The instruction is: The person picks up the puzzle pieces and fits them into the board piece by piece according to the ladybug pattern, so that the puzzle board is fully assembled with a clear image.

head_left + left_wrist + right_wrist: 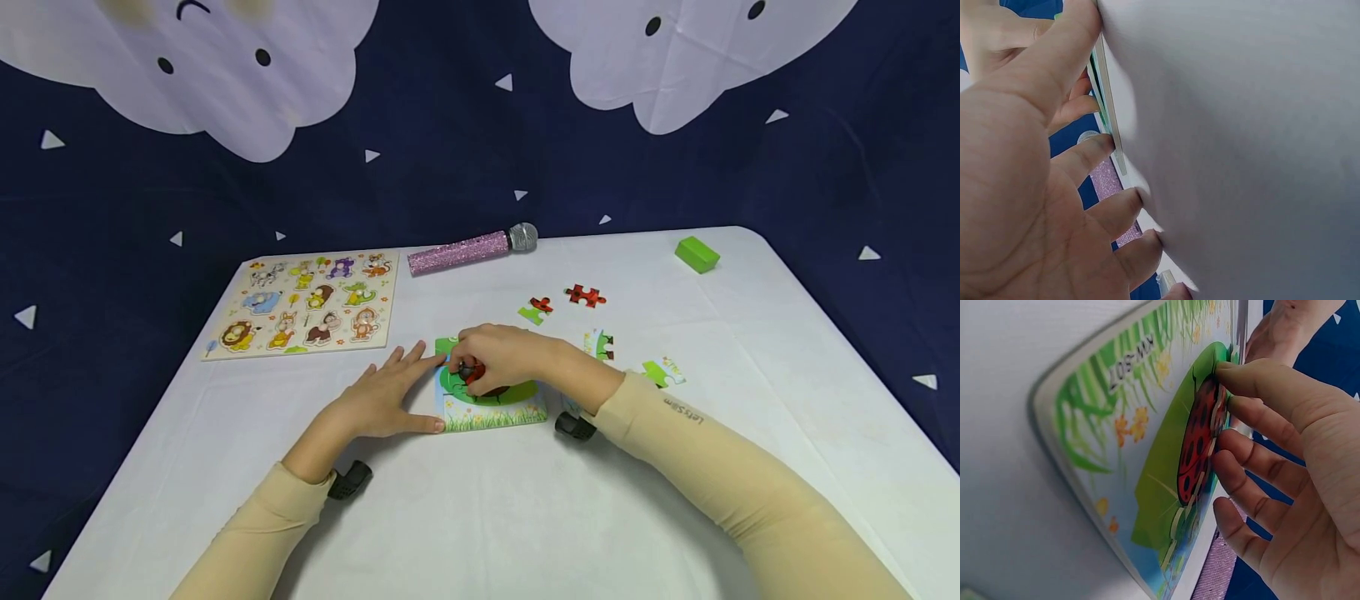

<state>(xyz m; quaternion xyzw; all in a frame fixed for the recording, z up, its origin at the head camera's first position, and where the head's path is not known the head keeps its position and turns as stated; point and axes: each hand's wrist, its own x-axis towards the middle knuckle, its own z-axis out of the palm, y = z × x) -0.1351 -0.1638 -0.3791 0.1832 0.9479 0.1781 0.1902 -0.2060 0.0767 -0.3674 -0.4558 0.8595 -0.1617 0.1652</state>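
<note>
A puzzle board (495, 421) with a red ladybug on a green leaf lies in front of me. My left hand (378, 404) is spread flat at its left side, thumb at the near corner and index fingertip at the edge higher up. In the left wrist view those fingers meet the board's rim. My right hand (510, 354) reaches over the board, thumb and index finger pinching at a puzzle piece (467, 372) by the ladybug's head. In the right wrist view the other fingers bend loosely beside raised piece edges. The right hand hides the board's upper part.
Loose puzzle pieces lie to the right: a red one (585, 296), a red-and-green one (537, 311), and a green one (663, 372) among them. An animal puzzle board (300, 304) is at the left. Behind are a pink glitter microphone (472, 249) and a green block (697, 254).
</note>
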